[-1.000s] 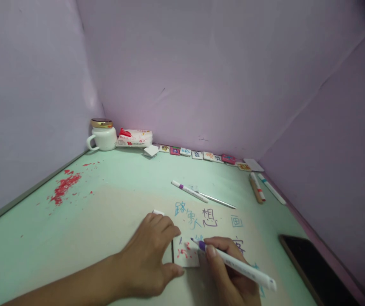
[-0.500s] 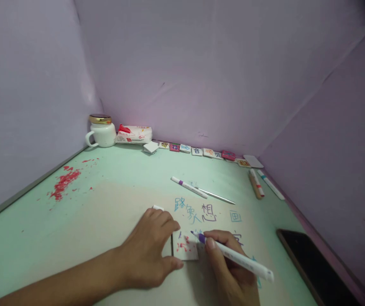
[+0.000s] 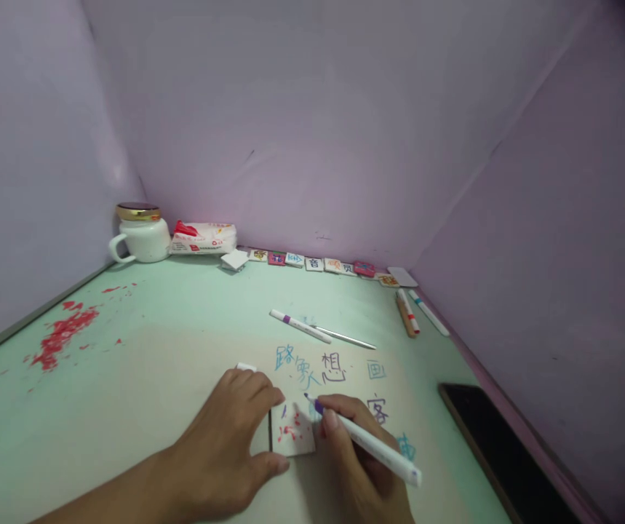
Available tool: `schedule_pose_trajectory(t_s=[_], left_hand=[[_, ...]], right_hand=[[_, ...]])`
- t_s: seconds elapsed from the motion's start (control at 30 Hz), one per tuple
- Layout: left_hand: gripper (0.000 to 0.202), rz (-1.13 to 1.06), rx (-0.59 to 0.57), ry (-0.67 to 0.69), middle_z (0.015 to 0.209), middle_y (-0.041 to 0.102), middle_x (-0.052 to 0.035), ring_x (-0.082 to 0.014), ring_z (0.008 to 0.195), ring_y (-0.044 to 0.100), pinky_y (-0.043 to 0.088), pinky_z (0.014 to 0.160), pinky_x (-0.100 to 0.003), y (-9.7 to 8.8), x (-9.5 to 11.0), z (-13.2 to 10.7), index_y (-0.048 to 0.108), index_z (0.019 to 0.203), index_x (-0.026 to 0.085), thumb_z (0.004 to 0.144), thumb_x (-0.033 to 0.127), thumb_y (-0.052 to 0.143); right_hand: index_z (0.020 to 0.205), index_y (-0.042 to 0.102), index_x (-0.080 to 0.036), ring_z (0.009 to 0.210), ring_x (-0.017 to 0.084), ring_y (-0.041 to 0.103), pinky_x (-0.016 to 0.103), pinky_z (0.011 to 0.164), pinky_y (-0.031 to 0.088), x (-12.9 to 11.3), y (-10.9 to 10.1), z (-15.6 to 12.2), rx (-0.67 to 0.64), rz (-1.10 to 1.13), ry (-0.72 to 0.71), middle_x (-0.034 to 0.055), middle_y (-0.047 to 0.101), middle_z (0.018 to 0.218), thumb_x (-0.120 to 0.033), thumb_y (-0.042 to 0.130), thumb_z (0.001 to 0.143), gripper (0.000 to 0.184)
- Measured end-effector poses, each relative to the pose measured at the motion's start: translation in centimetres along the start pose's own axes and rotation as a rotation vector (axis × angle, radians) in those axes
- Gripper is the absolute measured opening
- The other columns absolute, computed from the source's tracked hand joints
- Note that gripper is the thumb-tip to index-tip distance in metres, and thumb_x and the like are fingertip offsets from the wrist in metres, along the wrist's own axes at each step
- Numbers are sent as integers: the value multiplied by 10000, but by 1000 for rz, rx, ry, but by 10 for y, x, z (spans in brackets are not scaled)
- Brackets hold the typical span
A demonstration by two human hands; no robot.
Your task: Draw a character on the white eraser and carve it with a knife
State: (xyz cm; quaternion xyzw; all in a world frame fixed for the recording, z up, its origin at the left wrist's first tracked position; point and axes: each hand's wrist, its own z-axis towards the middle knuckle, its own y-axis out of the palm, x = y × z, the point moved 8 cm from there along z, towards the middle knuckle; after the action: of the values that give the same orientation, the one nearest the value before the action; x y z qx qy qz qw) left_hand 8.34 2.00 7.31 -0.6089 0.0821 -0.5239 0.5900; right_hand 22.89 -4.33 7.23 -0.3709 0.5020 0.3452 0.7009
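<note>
My left hand (image 3: 225, 444) lies on the pale green table (image 3: 142, 342), fingers and thumb pinching the left edge of a small white tile (image 3: 292, 434) with red and purple marks. My right hand (image 3: 364, 477) grips a white marker with a purple tip (image 3: 364, 442). The tip sits at the tile's upper right corner. Blue and purple characters (image 3: 323, 367) are written on the table just beyond the tile.
Another purple marker (image 3: 298, 325) and a thin metal rod (image 3: 351, 338) lie mid-table. A white lidded mug (image 3: 140, 234), a red-and-white packet (image 3: 203, 237) and a row of small tiles (image 3: 312, 262) line the back wall. More markers (image 3: 415, 313) and a black phone (image 3: 500, 455) lie right; red smears (image 3: 61, 335) left.
The view has swung, shifting everything leftward in the picture. The marker tip has moved up to the tile's top right corner; my left hand keeps its hold on the tile.
</note>
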Motion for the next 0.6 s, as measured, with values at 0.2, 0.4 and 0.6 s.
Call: schedule_pose_trajectory(t_s=[0.2, 0.4, 0.6], left_hand=[[353, -1, 29, 30, 1002, 548, -64, -274, 935, 479, 385, 862, -467, 0, -2, -1, 544, 1035, 216, 720, 272, 692], [399, 21, 52, 57, 1032, 563, -63, -278, 951, 497, 397, 886, -478, -2, -4, -4, 544, 1080, 234, 719, 288, 704], [378, 24, 59, 56, 1026, 578, -64, -265, 939, 513, 433, 869, -440, -4, -4, -4, 566, 1072, 230, 734, 322, 709]], right_hand=[[906, 664, -249, 686, 100, 614, 156, 648, 489, -7, 1, 2, -66, -33, -177, -22, 668, 758, -272, 551, 871, 121], [961, 625, -220, 691, 97, 652, 150, 644, 526, -16, 2, 4, -124, -129, -297, -6, 692, 800, -198, 512, 885, 138], [968, 652, -234, 751, 125, 698, 179, 697, 554, -20, -3, 0, 12, -279, -375, 1, 731, 868, -232, 543, 872, 146]])
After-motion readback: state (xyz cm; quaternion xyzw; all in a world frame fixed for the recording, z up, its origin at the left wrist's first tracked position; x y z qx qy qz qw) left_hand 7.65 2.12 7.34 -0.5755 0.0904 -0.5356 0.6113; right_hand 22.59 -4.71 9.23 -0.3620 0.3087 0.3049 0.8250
